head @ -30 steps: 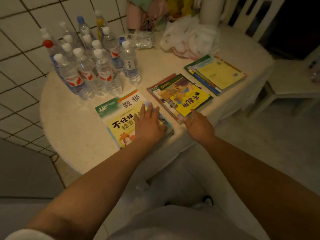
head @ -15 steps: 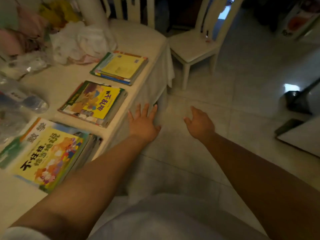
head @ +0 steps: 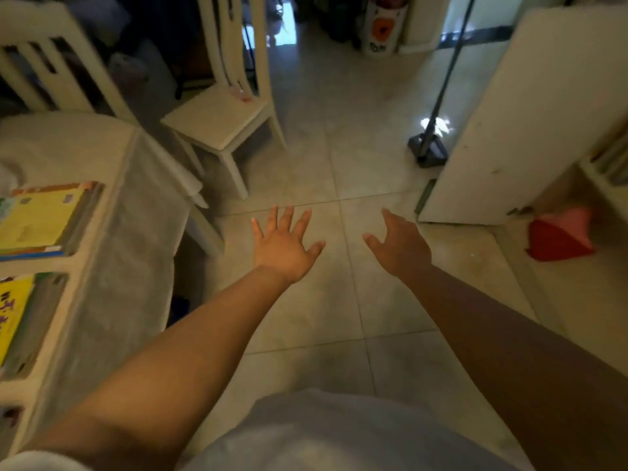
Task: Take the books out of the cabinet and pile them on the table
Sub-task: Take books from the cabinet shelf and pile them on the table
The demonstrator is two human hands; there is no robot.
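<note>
Head view: left hand and right hand hang spread and empty over the floor, likely free for more books; yellow-covered book piles lie on the cloth-covered tabletop, white cabinet rightward.

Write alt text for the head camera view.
Both bare hands, left hand and right hand, reach out empty and open over the pale tiled floor. Two piles of yellow-covered books lie on the cloth-covered table at left; an open white cabinet door stands at right.
</note>
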